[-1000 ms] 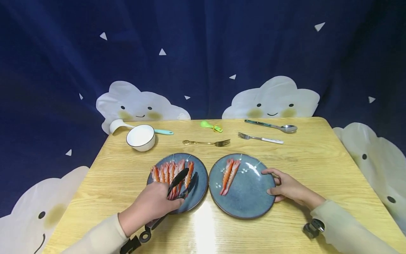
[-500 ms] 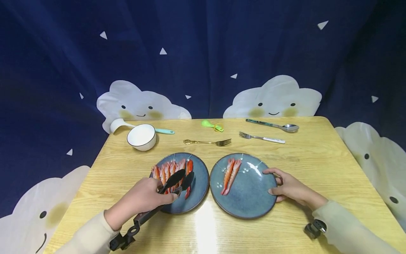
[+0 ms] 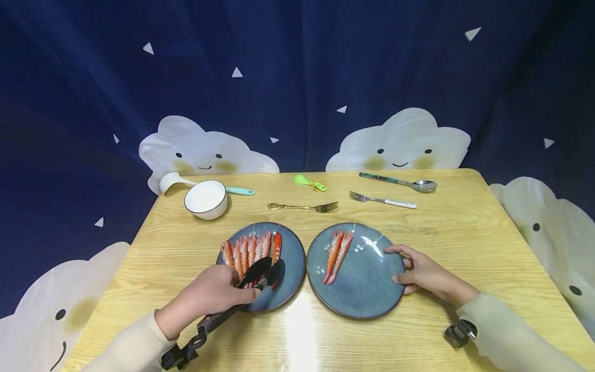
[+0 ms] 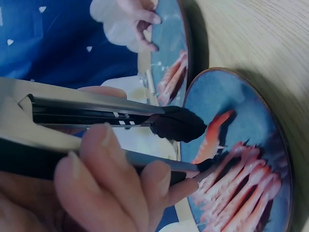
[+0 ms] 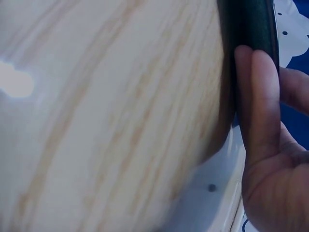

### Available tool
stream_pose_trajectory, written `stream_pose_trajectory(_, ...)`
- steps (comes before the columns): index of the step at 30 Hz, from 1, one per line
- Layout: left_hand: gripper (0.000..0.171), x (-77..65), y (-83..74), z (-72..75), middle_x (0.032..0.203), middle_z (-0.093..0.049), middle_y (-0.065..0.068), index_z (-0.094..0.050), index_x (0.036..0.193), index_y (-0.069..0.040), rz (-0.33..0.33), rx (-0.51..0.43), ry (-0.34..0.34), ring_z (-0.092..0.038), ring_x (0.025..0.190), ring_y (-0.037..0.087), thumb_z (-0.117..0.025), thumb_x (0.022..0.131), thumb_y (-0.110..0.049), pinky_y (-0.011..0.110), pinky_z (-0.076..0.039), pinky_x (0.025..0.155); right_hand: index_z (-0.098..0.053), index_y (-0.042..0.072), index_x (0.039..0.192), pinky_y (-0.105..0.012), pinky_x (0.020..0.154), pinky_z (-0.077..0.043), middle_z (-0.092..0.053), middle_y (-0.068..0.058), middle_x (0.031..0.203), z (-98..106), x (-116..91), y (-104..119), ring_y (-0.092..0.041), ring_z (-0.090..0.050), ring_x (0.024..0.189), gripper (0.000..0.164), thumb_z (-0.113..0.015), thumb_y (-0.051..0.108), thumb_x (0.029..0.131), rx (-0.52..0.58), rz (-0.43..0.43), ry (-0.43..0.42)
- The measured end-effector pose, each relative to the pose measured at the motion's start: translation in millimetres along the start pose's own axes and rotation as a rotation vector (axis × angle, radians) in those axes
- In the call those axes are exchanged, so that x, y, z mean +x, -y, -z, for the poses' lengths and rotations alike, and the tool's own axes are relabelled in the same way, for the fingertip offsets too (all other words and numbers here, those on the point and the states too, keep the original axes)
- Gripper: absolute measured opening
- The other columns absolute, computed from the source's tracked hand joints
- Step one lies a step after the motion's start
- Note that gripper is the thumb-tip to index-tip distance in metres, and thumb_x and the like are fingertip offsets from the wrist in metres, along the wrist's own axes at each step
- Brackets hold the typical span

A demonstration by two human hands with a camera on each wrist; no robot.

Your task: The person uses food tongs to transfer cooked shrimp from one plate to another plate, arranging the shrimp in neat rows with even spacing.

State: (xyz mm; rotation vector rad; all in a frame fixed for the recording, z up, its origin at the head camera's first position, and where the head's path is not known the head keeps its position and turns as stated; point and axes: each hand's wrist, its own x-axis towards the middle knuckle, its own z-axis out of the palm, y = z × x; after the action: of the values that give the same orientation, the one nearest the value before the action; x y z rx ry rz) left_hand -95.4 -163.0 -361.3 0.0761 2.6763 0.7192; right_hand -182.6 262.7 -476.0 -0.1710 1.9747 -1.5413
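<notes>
My left hand grips a pair of tongs with black tips, over the near part of the left blue plate. In the left wrist view the black tips stand apart with no shrimp visibly clamped. A single shrimp lies close to them, slightly apart from a row of several shrimp on the same plate. My right hand holds the right edge of the other blue plate, thumb at the rim. Two shrimp lie side by side on that plate's left half.
Behind the plates lie a gold fork, a white-handled fork, a spoon and a small green spoon. A white bowl stands back left, near a white ladle and a turquoise handle.
My left hand has drawn back to the left with the tongs, and their tips now sit lower over the plate. The right hand stays on its plate.
</notes>
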Motion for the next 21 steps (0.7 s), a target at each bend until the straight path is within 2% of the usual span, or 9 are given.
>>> stream_pose_trajectory(6, 0.053, 1.9, -4.3, -6.4, 0.043, -0.023, -0.008, -0.034, 0.049, -0.015, -0.059, 0.017, 0.029, -0.022, 0.038, 0.008, -0.063, 0.066, -0.056, 0.025, -0.024, 0.038, -0.029, 0.014, 0.131, -0.044, 0.055, -0.048, -0.052, -0.021, 0.098, -2, -1, -1, -0.03, -0.059, 0.076, 0.068, -0.065, 0.003, 0.075, 0.018, 0.002, 0.015)
stream_pose_trajectory(13, 0.051, -0.2, -0.4, 3.8, 0.046, -0.03, -0.005, -0.039, 0.052, -0.013, -0.009, -0.038, 0.05, -0.029, 0.04, 0.01, -0.063, 0.067, -0.056, 0.026, -0.028, 0.04, -0.028, 0.014, 0.131, -0.044, 0.055, -0.048, -0.053, -0.021, 0.097, -1, -2, 1, -0.03, -0.059, 0.075, 0.068, -0.065, 0.002, 0.075, 0.011, -0.003, 0.006)
stream_pose_trajectory(21, 0.046, 8.1, 10.3, 7.1, 0.046, -0.036, -0.006, -0.047, 0.051, -0.013, 0.0, -0.161, 0.139, -0.033, 0.042, 0.01, -0.062, 0.071, -0.052, 0.026, -0.03, 0.042, -0.028, 0.012, 0.131, -0.045, 0.056, -0.047, -0.053, -0.021, 0.098, 0, -1, 2, -0.031, -0.059, 0.076, 0.067, -0.065, 0.002, 0.076, 0.027, 0.013, 0.018)
